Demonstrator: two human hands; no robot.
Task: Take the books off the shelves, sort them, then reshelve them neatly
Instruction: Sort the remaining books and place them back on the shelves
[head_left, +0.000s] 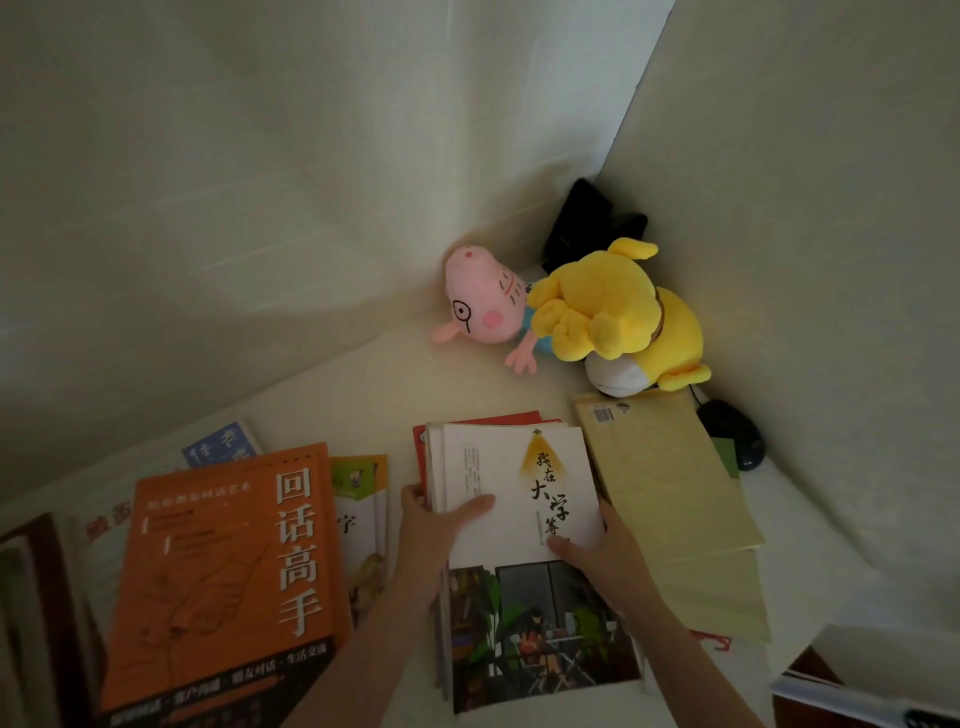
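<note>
White surface (363, 395); left hand (434, 525) and right hand (602, 553) tight around the white-covered book (524, 483) atop a stack (435, 457).

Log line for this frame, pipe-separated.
phase: sorting | left hand: grips middle stack left edge | right hand: grips its right edge | top: white-cover book | orange book left, yellow book right
</note>
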